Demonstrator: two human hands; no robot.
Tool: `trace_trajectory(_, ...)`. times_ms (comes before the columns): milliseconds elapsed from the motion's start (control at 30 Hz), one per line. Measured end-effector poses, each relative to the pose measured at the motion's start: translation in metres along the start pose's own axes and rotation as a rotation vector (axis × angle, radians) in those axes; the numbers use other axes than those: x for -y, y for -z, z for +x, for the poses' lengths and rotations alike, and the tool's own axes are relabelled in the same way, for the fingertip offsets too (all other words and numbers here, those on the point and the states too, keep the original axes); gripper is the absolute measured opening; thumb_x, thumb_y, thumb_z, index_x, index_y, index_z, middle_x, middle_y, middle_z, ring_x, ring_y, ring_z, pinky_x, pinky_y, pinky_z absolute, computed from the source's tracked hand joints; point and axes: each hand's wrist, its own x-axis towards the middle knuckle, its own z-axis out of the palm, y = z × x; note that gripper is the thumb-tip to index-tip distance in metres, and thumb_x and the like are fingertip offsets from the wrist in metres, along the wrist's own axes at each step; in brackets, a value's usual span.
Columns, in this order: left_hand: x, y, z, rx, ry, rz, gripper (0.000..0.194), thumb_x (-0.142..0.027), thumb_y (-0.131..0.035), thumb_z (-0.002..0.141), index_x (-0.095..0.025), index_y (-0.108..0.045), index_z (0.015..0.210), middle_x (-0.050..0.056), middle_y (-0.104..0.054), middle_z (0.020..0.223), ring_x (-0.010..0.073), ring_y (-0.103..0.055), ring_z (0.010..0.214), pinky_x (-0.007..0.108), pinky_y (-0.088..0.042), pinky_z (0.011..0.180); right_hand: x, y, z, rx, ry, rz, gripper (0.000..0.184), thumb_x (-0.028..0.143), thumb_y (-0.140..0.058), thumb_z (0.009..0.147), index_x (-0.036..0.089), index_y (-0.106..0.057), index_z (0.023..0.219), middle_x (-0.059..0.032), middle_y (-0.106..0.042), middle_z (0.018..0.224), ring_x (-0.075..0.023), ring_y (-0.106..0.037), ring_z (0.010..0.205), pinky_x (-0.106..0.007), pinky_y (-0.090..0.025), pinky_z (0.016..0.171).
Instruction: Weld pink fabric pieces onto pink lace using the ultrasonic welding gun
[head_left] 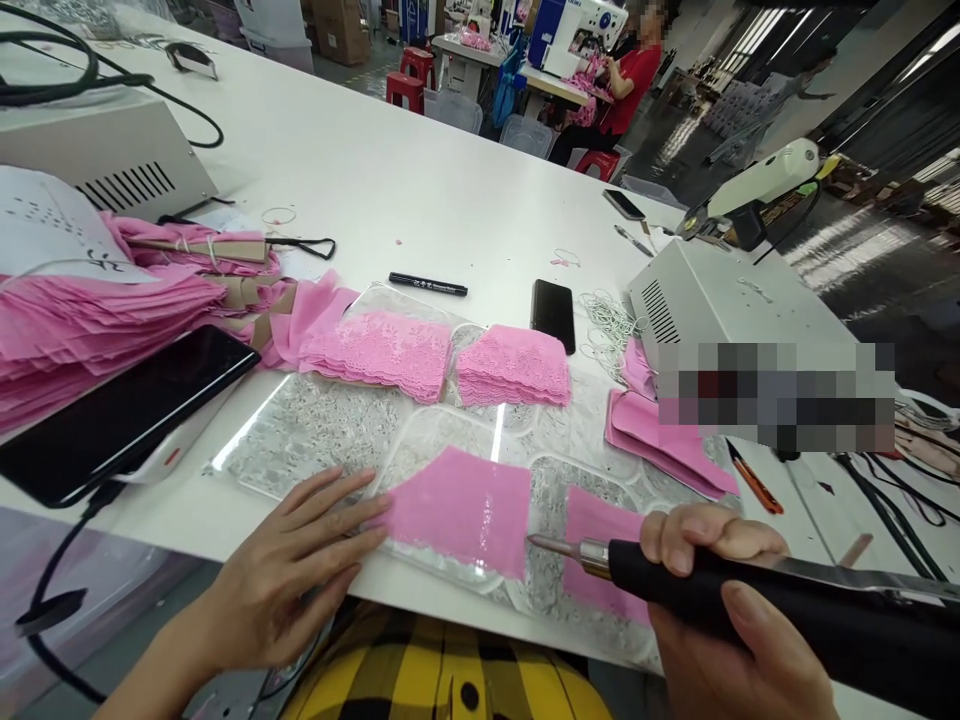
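Note:
My left hand (296, 570) lies flat, fingers spread, its fingertips on the left edge of a pink fabric piece (461, 515). That piece lies on a clear plastic template (315, 425) with rounded outlines. My right hand (720, 590) is wrapped round a black pen-like hand tool (675, 580) with a pointed metal tip. The tip points left, at the right edge of the fabric piece; I cannot tell whether it touches. A second pink piece (596, 540) lies partly hidden under the tool. Behind them sit two stacks of pink lace pieces, a left stack (382, 350) and a right stack (514, 365).
Pink fabric bundles (97, 330) and a large black phone (127, 410) lie at left. A black marker (427, 285) and a smaller phone (553, 315) lie behind the stacks. At right stand a grey box (735, 310) and an orange cutter (755, 480). A person in red (634, 85) sits farther off.

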Motion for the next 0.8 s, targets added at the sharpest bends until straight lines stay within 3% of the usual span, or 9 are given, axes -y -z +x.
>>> trace_trajectory(267, 0.004, 0.002, 0.0, 0.032, -0.057, 0.06, 0.053, -0.006, -0.05, 0.084, -0.023, -0.052, 0.135, 0.006, -0.058, 0.135, 0.0299, -0.041, 0.136, 0.052, -0.035, 0.111, -0.001, -0.001, -0.004, 0.046, -0.016, 0.018, 0.01, 0.022, -0.057, 0.074, 0.018, -0.059, 0.083, 0.0005, -0.053, 0.077, -0.0096, -0.049, 0.057, -0.03, -0.046, 0.053)
trace_trajectory(367, 0.004, 0.002, -0.001, 0.023, -0.022, 0.052, 0.052, -0.007, -0.049, 0.085, -0.026, -0.053, 0.134, 0.004, -0.059, 0.134, 0.0292, -0.043, 0.135, 0.052, -0.036, 0.11, -0.002, 0.001, -0.004, 0.05, -0.031, 0.023, 0.01, 0.022, -0.057, 0.074, 0.019, -0.059, 0.083, 0.0003, -0.052, 0.077, -0.01, -0.049, 0.057, -0.03, -0.046, 0.052)
trace_trajectory(533, -0.002, 0.004, 0.002, -0.022, -0.022, 0.026, 0.051, -0.005, -0.049, 0.084, -0.025, -0.055, 0.13, 0.004, -0.06, 0.133, 0.0303, -0.044, 0.134, 0.054, -0.036, 0.11, 0.003, 0.016, 0.01, -0.09, 0.024, 0.013, 0.011, 0.025, -0.058, 0.068, 0.019, -0.06, 0.078, 0.0002, -0.051, 0.074, -0.0098, -0.047, 0.055, -0.029, -0.044, 0.051)
trace_trajectory(667, -0.027, -0.005, 0.031, -0.071, -0.111, 0.098, 0.048, -0.001, -0.052, 0.083, -0.019, -0.056, 0.127, 0.006, -0.062, 0.129, 0.0265, -0.047, 0.132, 0.047, -0.037, 0.11, 0.005, 0.035, 0.029, -0.214, 0.075, -0.018, 0.011, 0.022, -0.059, 0.06, 0.019, -0.059, 0.071, 0.0004, -0.051, 0.073, -0.0097, -0.046, 0.054, -0.029, -0.043, 0.052)
trace_trajectory(800, -0.065, -0.036, 0.082, -0.082, -0.25, 0.101, 0.037, -0.001, -0.048, 0.085, -0.011, -0.059, 0.118, 0.01, -0.068, 0.119, 0.0223, -0.052, 0.125, 0.039, -0.04, 0.108, 0.0, 0.043, 0.04, -0.231, 0.02, 0.015, 0.011, 0.021, -0.059, 0.058, 0.019, -0.057, 0.069, 0.0011, -0.051, 0.074, -0.0091, -0.047, 0.055, -0.029, -0.043, 0.054)
